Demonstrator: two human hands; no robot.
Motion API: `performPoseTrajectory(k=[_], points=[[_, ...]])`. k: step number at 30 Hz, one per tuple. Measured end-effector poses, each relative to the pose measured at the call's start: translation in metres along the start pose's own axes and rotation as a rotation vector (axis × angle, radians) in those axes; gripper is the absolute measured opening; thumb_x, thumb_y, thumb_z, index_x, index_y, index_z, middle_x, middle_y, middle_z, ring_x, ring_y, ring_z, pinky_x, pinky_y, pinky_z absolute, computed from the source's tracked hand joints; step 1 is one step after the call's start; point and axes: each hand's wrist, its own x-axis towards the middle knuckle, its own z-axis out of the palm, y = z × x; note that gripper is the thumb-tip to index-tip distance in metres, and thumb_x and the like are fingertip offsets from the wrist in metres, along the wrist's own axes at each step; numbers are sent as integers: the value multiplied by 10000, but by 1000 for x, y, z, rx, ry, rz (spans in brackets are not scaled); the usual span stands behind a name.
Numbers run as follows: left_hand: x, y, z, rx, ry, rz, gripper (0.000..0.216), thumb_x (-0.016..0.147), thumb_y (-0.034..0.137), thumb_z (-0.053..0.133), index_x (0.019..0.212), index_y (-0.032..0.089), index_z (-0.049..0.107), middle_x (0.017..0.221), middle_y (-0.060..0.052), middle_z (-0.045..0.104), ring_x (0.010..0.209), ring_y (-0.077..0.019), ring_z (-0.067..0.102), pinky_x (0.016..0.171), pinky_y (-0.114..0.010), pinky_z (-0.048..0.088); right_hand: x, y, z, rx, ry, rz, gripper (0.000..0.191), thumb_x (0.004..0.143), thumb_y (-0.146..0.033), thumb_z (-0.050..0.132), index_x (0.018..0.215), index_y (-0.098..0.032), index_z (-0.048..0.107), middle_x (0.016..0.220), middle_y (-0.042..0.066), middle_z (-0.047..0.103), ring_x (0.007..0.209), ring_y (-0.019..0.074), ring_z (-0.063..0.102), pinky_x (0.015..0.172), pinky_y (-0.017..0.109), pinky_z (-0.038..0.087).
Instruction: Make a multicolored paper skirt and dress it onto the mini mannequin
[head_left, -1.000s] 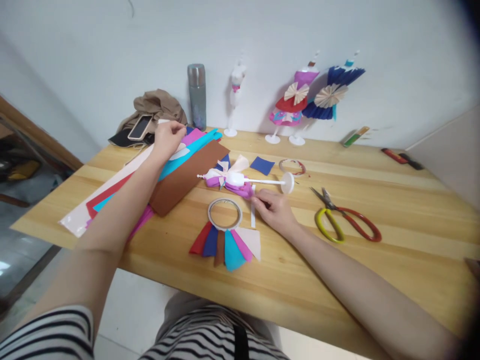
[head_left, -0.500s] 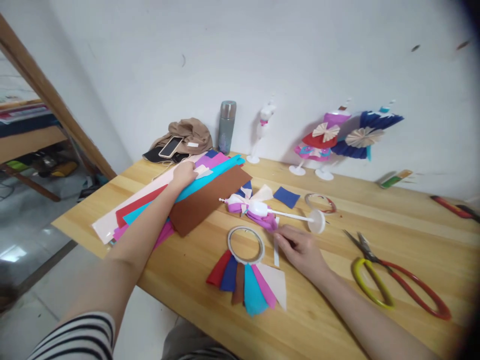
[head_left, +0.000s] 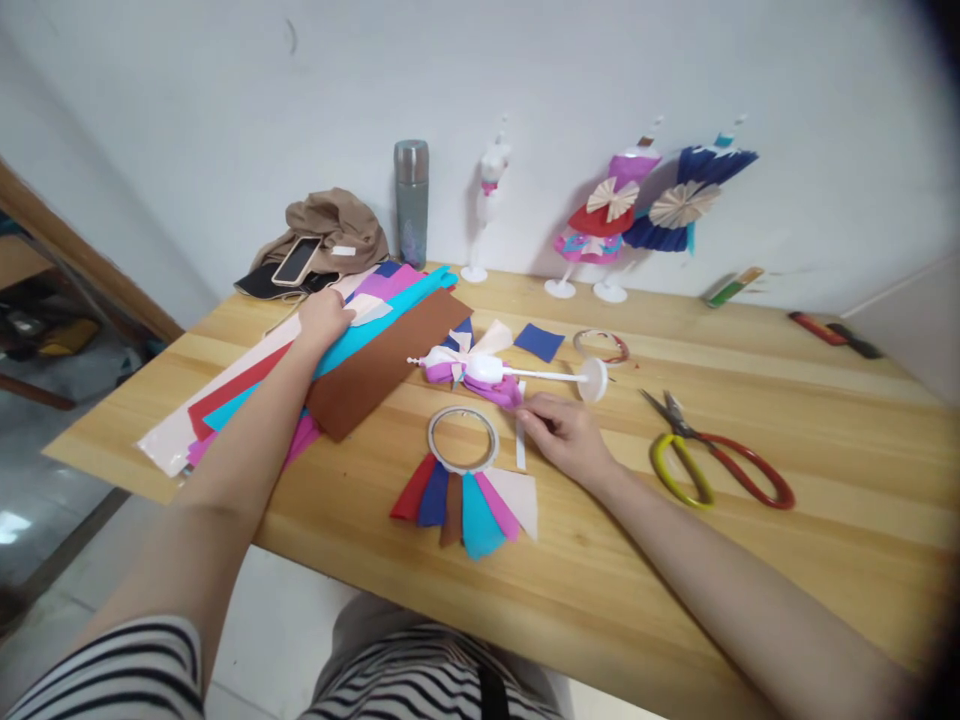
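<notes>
Presently the small white dress form (head_left: 486, 369) lay on its side between the two hands, just beyond the right one, its round base pointing rightward and purple cloth (head_left: 496, 390) wrapped about it. The right hand (head_left: 559, 430) was closed up narrow, fingertips touching the cloth's near corner; whether they pinched it, I could not tell. A thin white strip (head_left: 521, 450) lay just beside those fingers. The left hand (head_left: 326, 318) rested, fingers curled, on a stack of coloured sheets (head_left: 394, 355), against a pale piece (head_left: 371, 308); its grip could not be made out.

Nearer the body, between the hands, a white ring (head_left: 433, 442) had a fan of coloured pieces (head_left: 481, 515) at its near edge. Right of the right hand lay scissors (head_left: 679, 432) with one yellow and one red handle, blades parted. Beyond the right hand were a blue square (head_left: 540, 342) and, farther off, two dressed forms (head_left: 600, 205) by the wall. Past the left hand, a phone (head_left: 298, 260) leaned on brown cloth (head_left: 330, 220) bearing a white patch (head_left: 344, 251), too small to read, near a grey flask (head_left: 412, 215) on the desk (head_left: 570, 580).
</notes>
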Motion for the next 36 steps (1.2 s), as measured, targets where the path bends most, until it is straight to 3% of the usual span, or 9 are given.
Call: performPoseTrajectory(k=[7,17,25,31,34,36], points=[[-7,9,-7,44,72,54,380,842,175,452,1122,113,701,1201,-217,678,1179,-368,598,956,-445,473,-2,2,0,15,-3,33,350,973,-320,490,663,-193,592,593,13,554,531,133,499,524,269,387],[-22,24,-13,119,-102,191,401,888,353,503,1119,92,702,1171,-210,690,1130,-369,626,930,-417,490,0,1,-2,25,-3,-4,291,960,-256,521,700,-182,627,600,8,569,533,127,530,523,255,400],[-35,31,-6,165,-120,230,394,884,386,593,1174,138,691,1208,-215,671,1143,-378,624,934,-442,500,1,-1,-2,47,-13,-10,270,968,-269,518,750,-192,658,606,14,602,514,140,550,495,260,414],[-35,33,-5,157,-128,199,413,883,362,600,1201,107,665,1211,-219,673,1158,-371,616,954,-442,496,0,1,-2,39,-38,12,310,979,-318,499,741,-199,657,605,24,605,522,151,550,509,276,423],[-31,28,-17,136,-126,171,412,916,400,541,1161,99,679,1204,-205,678,1163,-354,616,968,-418,490,-1,1,-2,39,-43,23,296,975,-318,507,759,-197,669,602,22,602,518,151,548,507,279,422],[-26,17,-31,126,-96,104,374,954,311,467,1167,76,665,1223,-210,667,1180,-335,607,976,-409,483,-1,1,-3,34,-45,30,288,974,-320,510,772,-196,674,617,25,609,532,152,558,518,282,427]])
